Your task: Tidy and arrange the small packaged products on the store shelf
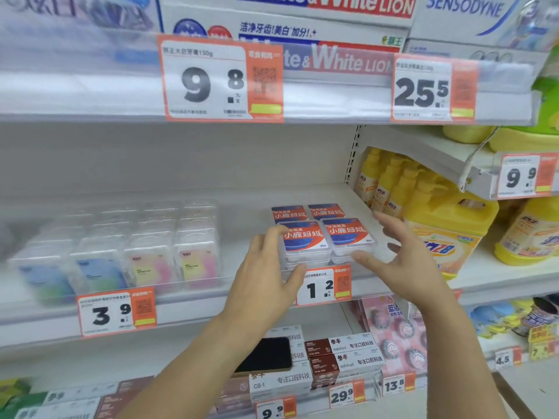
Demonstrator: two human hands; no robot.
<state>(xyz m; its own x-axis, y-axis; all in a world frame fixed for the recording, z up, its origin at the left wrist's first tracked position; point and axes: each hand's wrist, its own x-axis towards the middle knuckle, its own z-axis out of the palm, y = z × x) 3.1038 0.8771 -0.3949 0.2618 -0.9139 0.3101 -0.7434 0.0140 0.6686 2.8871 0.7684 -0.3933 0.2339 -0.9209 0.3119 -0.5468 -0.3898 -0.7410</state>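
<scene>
Fingers (279, 234) of the left hand (266, 276) curl over the top left corner of the front left box (304, 241), thumb pressed against its front edge: a loose grip on that box. Right hand (402, 258) spread wide, fingertips touching the right side and front corner of the front right box (348, 235), palm clear of it, nothing gripped. Both boxes are clear plastic with red-and-blue labels, side by side and touching, each on top of another clear box beneath. Two more such boxes (308, 211) sit just behind, beyond the fingertips. All stand at the shelf (193, 300) front, right above the 1.2 tag (323, 287), which lies between the two wrists. Left of the left hand, well apart: rows of clear packs (145, 252), blurred, with a 3.9 tag (116, 311) under them. Right of the right hand, just past the fingertips: yellow bottles (447, 225). Below the forearms, on the lower shelf, a dark phone (266, 355) on white cartons (348, 355).
</scene>
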